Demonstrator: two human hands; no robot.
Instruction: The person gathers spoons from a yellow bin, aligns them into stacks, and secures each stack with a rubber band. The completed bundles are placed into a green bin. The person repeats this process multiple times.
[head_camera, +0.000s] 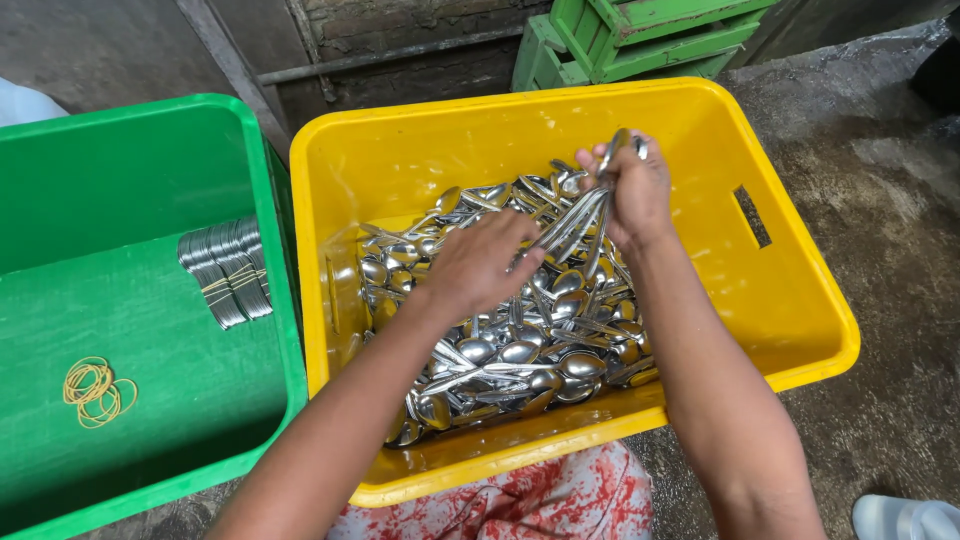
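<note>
Gripping a spoon bundle (583, 222), right hand (632, 190) clenches; left hand (480, 262) curls over loose spoons (520, 350) beside green crate (255, 140).

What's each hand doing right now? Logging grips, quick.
Left hand: reaching into the loose spoons; grip cannot be told.
Right hand: closed on a bunch of spoons.
</note>
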